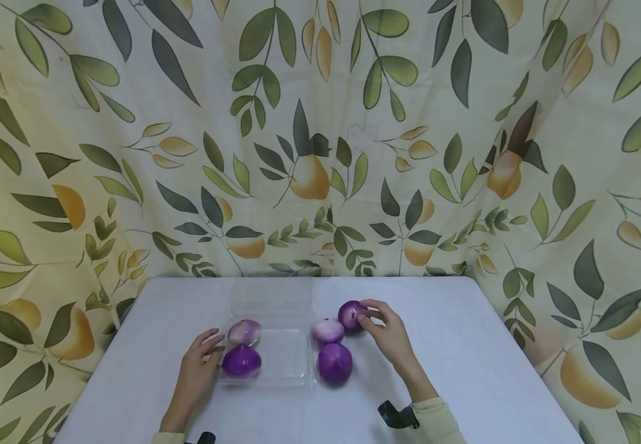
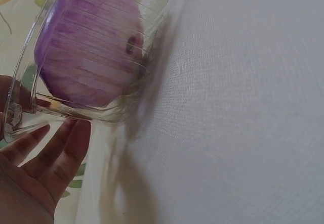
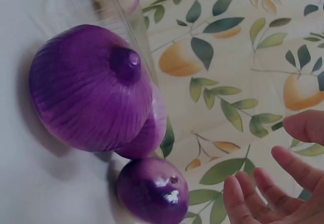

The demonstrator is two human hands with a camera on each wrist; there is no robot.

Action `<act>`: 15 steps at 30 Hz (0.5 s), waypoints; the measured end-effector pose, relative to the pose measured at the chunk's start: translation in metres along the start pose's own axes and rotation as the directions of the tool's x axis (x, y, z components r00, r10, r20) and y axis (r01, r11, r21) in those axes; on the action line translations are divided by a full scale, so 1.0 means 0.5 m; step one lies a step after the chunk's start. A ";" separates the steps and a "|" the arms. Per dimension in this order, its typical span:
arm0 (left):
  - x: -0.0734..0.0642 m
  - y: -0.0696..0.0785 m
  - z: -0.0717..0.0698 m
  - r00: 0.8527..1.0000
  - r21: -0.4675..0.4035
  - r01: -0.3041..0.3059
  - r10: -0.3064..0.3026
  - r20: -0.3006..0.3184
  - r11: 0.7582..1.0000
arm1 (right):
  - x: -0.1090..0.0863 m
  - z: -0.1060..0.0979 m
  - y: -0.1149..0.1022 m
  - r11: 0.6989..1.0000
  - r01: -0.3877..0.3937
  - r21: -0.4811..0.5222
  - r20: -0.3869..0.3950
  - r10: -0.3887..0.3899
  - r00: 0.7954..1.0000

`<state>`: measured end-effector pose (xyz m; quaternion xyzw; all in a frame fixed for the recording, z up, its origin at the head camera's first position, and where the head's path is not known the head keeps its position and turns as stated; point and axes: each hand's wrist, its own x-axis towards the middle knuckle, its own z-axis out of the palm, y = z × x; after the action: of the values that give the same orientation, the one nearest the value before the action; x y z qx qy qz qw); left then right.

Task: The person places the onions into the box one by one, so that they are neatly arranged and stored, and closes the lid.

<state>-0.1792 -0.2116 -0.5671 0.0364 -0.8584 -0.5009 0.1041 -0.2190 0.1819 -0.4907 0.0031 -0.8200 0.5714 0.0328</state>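
Touching clear container [image 1: 286, 354], left hand [image 1: 197, 365] relaxed, right hand [image 1: 389, 333] loosely spread, perhaps grazing a purple onion [image 1: 349, 316]

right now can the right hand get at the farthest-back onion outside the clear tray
Probably yes: the right hand is right beside the farthest-back onion, with nothing visible in between. The pale loose onion and clear tray lie to its left, not in the way.

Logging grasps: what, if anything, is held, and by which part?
Nothing is clearly held: the left hand touches the left side of the clear plastic container; the right hand is beside the farthest red onion, not gripping it.
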 end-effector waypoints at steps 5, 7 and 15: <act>-0.003 0.004 -0.005 1.000 0.010 0.004 -0.004 -0.001 1.000 | 0.011 -0.004 0.015 1.000 0.013 -0.008 -0.013 -0.013 1.000; -0.004 0.006 -0.006 1.000 0.015 0.002 -0.002 -0.007 1.000 | 0.013 -0.005 0.019 1.000 0.011 -0.018 -0.021 -0.011 1.000; -0.005 0.009 -0.005 1.000 0.015 0.010 -0.010 0.014 1.000 | 0.020 -0.011 0.033 0.999 -0.028 -0.040 -0.056 0.026 0.998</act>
<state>-0.1762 -0.2110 -0.5624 0.0377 -0.8627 -0.4952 0.0952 -0.2294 0.1930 -0.5037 -0.0247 -0.8302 0.5548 0.0480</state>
